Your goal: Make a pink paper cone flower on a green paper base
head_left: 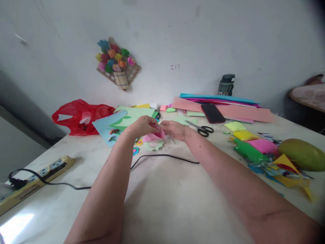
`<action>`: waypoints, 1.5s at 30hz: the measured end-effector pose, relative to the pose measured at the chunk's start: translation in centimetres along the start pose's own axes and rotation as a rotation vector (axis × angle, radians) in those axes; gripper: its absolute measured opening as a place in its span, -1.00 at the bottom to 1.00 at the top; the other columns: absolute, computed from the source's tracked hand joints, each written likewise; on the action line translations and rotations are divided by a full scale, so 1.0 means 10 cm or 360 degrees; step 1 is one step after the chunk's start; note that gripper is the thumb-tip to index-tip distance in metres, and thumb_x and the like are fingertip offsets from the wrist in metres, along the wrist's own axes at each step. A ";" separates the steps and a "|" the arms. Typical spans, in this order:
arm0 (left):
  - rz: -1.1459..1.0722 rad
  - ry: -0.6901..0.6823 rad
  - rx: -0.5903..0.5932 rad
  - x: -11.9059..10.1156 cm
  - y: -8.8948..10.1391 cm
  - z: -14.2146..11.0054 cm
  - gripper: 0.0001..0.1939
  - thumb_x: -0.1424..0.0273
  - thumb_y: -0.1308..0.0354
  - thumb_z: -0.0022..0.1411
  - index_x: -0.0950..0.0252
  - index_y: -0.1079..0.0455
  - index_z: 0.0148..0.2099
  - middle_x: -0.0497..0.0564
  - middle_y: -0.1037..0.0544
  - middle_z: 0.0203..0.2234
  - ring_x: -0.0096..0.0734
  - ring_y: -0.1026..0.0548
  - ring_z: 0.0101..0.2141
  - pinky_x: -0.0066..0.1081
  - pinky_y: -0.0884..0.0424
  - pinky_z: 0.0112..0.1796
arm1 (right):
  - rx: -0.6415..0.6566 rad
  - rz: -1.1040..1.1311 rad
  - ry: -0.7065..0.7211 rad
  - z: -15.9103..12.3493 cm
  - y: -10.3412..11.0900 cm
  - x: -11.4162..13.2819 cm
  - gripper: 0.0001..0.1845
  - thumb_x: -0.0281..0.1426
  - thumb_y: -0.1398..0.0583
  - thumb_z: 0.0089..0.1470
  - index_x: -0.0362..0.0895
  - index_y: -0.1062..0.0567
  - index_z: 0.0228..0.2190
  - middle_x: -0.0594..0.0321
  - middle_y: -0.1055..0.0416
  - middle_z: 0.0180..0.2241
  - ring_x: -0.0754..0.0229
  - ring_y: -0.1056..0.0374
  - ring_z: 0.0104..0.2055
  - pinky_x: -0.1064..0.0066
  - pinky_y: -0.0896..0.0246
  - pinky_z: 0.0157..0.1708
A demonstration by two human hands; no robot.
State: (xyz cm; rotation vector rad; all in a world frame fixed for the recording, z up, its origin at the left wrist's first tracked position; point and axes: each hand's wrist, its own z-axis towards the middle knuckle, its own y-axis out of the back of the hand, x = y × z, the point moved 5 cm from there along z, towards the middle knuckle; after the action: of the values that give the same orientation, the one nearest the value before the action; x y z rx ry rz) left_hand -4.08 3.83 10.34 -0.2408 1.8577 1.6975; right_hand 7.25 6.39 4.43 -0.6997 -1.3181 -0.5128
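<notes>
My left hand (144,126) is closed with its fingertips on a curved pink piece of paper (153,135), which hangs just below it. My right hand (174,129) meets it from the other side, fingers pinched together at the pink paper's upper edge. The exact grip of the fingertips is partly hidden. Under the pink paper lies a pale green zigzag-cut paper (154,145) on the table. Small flower-shaped pieces, one of them blue (136,151), sit left of it. Black-handled scissors (203,130) lie partly open beyond my right wrist.
A black cable (165,155) crosses the table from a power strip (38,179). A red plastic bag (73,117) and green sheets (134,113) lie left; a phone (212,113) rests on coloured paper (243,111). Clay packets (251,149), a green fruit-like object (302,154) and scraps (289,173) are right.
</notes>
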 end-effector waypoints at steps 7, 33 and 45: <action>0.0156 0.0099 -0.0080 0.07 0.03 0.01 -0.78 0.32 -0.12 -0.14 0.25 -0.48 -0.39 -0.06 -0.49 -0.54 -0.43 -0.37 -0.46 -0.50 -0.21 -0.49 | -0.0223 -0.0055 0.0248 0.02 0.25 0.12 -0.79 -0.31 -0.26 -0.16 -0.18 -0.38 -0.51 0.29 -0.38 -0.43 0.33 -0.32 -0.32 0.39 -0.14 -0.18; 0.0223 0.0183 -0.0102 0.06 0.03 0.02 -0.75 0.27 -0.15 -0.16 0.28 -0.47 -0.40 -0.05 -0.45 -0.57 -0.44 -0.32 -0.50 -0.48 -0.18 -0.52 | -0.0247 -0.1016 0.0090 -0.01 0.07 0.27 -0.92 -0.50 -0.18 -0.13 -0.22 -0.50 -0.52 0.23 -0.42 -0.56 0.33 -0.30 -0.51 0.47 -0.22 -0.44; 0.0245 0.0244 -0.0132 0.02 0.00 0.01 -0.79 0.33 -0.12 -0.16 0.23 -0.47 -0.40 -0.07 -0.45 -0.55 -0.43 -0.32 -0.48 -0.49 -0.15 -0.51 | -0.0541 -0.1546 0.0124 0.06 0.05 0.26 -0.91 -0.55 -0.14 -0.19 -0.16 -0.42 -0.61 0.23 -0.39 -0.59 0.25 -0.27 -0.51 0.44 -0.12 -0.49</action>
State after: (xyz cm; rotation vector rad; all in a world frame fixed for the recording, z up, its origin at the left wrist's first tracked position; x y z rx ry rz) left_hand -4.15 4.00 10.23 -0.2747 1.9622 1.9104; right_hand 7.72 7.32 6.93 -0.2552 -1.4611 -1.5535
